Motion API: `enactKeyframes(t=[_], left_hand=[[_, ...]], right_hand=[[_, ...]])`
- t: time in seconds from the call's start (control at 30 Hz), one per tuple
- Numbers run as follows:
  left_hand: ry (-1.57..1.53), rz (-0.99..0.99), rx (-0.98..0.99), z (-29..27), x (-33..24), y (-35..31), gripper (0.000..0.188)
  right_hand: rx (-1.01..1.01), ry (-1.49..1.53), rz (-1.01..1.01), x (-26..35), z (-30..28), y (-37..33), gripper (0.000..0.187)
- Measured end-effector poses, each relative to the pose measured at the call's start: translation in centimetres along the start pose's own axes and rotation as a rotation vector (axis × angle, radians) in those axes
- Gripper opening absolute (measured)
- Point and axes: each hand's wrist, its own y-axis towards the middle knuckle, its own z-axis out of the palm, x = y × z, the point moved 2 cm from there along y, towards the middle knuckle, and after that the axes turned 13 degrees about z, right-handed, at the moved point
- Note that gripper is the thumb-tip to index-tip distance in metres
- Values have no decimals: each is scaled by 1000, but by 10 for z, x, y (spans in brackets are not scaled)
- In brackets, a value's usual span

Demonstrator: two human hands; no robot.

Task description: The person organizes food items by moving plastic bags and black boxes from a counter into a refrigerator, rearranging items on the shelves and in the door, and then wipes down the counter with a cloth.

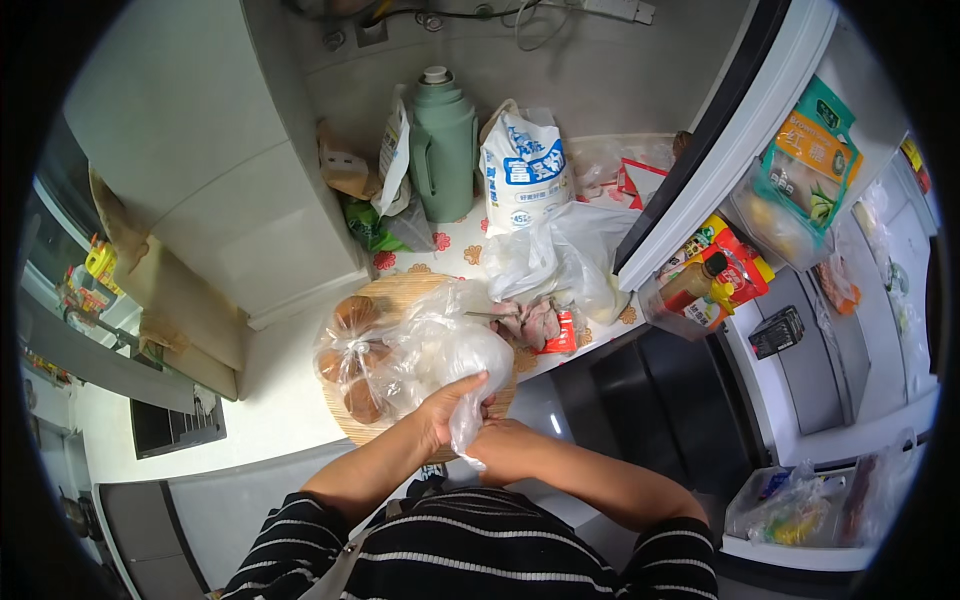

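A white translucent plastic bag (pixel 463 345), bulging with contents I cannot make out, is held close to my body. My left hand (pixel 447 407) is closed around its near side, thumb lying along the plastic. Just to the right, my right hand (pixel 497 440) grips the bag's gathered lower end; most of its fingers are hidden. Underneath lies a round wooden board (pixel 395 290). On the board's left side sits a knotted clear bag (pixel 357 352) with several round brown buns in it. Beyond my hands are pinkish-grey meat pieces (pixel 535 325) beside a red packet (pixel 562 335).
At the back stand a green thermos (pixel 441 150) and a white printed sack (pixel 525 170), with a crumpled white bag (pixel 560 255) in front. On the right, an open fridge door (pixel 720 150) holds bottles and packets. A tall cabinet (pixel 190 150) bounds the left.
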Motion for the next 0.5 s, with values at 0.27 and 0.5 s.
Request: enactKeyframes(t=[0.27, 0.5], left_hand=[[126, 77, -133, -13, 9, 6, 24], [-134, 3, -47, -32, 16, 13, 19]], right_hand=[[-19, 32, 80, -5, 19, 7, 39], [74, 14, 127, 0, 6, 0, 35]])
